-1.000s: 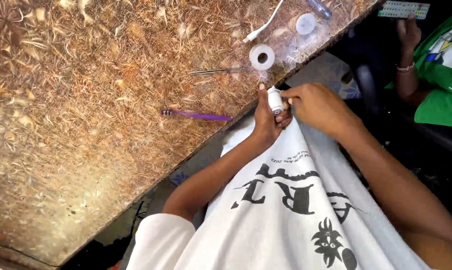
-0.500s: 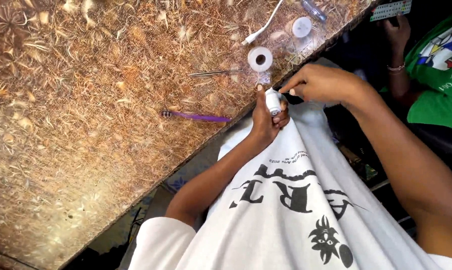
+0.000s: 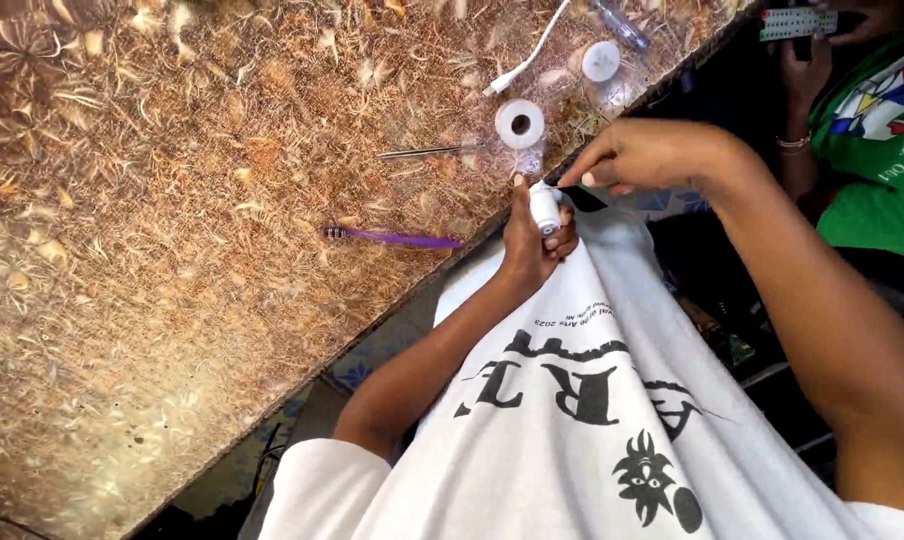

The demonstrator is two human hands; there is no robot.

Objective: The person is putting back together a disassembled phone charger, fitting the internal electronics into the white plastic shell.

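Note:
My left hand [image 3: 528, 245] is at the table's edge, closed around a small white bottle [image 3: 545, 208] held upright against my white printed shirt [image 3: 592, 400]. Just right of and above the bottle, my right hand [image 3: 644, 155] pinches a small dark cap [image 3: 580, 196] with its fingertips. The cap is a short way off the bottle's top. How the cap ends below the fingers is hard to make out.
On the brown leaf-patterned table [image 3: 172, 250] lie a purple stick tool [image 3: 392, 238], metal tweezers [image 3: 427, 152], a white tape roll [image 3: 520, 123], a round white lid [image 3: 601, 60] and a white cable [image 3: 527, 58]. Another person in a green shirt [image 3: 872, 130] sits at the far right with a keypad device [image 3: 797, 22].
My right hand has drawn away from the bottle, up and to the right, with the dark cap in its fingers. My left hand keeps the bottle in place.

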